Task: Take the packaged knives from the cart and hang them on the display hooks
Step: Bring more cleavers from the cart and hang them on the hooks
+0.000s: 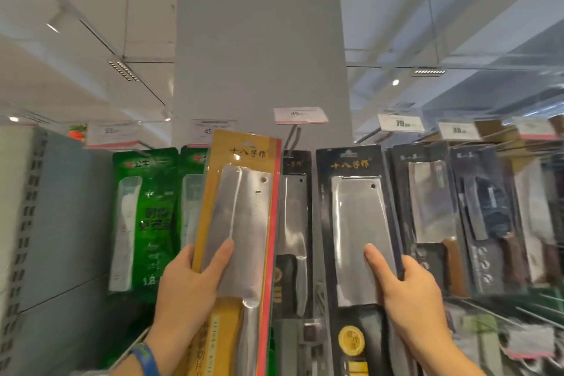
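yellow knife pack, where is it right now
Head view, left of centre: the left hand grips the yellow knife pack between the green packs and the right hand's black pack.

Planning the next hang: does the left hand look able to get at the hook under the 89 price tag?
Probably yes. The left hand grips the yellow pack, whose top sits just left of the hook; nothing lies between, and the right hand holds the black pack off to the right.

Single head-worn wide-angle view — faces forward, tilted up at knife display (427,201) close ahead. Pillar (259,40) at 12 o'clock; left hand (186,281) near lens at 7, right hand (412,293) at 5.
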A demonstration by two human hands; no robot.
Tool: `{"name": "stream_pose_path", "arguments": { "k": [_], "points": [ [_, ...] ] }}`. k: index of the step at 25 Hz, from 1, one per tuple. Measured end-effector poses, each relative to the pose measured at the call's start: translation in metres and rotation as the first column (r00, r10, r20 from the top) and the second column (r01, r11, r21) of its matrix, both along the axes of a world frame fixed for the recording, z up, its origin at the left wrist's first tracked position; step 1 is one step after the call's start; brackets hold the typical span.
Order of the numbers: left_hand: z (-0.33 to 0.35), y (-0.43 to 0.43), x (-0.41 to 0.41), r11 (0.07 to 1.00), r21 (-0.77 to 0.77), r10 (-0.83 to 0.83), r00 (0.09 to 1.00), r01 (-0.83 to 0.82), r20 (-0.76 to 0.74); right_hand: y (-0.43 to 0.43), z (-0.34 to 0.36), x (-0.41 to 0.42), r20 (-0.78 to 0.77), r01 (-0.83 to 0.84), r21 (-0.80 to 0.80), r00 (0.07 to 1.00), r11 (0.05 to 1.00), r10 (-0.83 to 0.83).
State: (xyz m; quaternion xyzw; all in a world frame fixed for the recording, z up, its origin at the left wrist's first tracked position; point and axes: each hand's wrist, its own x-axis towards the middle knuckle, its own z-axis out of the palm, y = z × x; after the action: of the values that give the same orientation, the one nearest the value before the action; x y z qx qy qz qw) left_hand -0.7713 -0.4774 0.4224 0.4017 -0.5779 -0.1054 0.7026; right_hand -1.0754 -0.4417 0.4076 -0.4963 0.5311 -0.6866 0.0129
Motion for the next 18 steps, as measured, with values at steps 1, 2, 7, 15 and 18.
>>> {"name": "stream_pose_path", "arguments": {
  "k": [1,2,7,15,18],
  "points": [
    [0.004,-0.007,-0.004,1.0,-0.007,-0.016,1.0,0.016,-0.001,-0.002,0.01,0.001,-0.023,-0.003,-0.035,1.0,0.999,0.002],
    [0.008,-0.012,-0.008,0.999,-0.019,-0.031,1.0,0.031,0.004,-0.003,0.021,0.002,-0.048,-0.005,-0.086,0.999,0.996,0.001],
    [0.016,-0.028,-0.028,0.996,-0.072,-0.047,0.999,0.047,0.007,-0.01,0.065,-0.003,-0.117,-0.024,-0.27,0.993,0.962,-0.008],
    [0.021,-0.024,-0.07,0.993,-0.102,0.052,0.998,-0.053,-0.019,-0.025,0.103,-0.032,-0.206,-0.09,-0.288,0.978,0.953,0.03],
    [0.011,-0.022,-0.087,0.994,-0.096,0.039,0.999,-0.042,-0.035,-0.033,0.104,-0.045,-0.23,-0.116,-0.25,0.971,0.961,0.058]
  ]
}}
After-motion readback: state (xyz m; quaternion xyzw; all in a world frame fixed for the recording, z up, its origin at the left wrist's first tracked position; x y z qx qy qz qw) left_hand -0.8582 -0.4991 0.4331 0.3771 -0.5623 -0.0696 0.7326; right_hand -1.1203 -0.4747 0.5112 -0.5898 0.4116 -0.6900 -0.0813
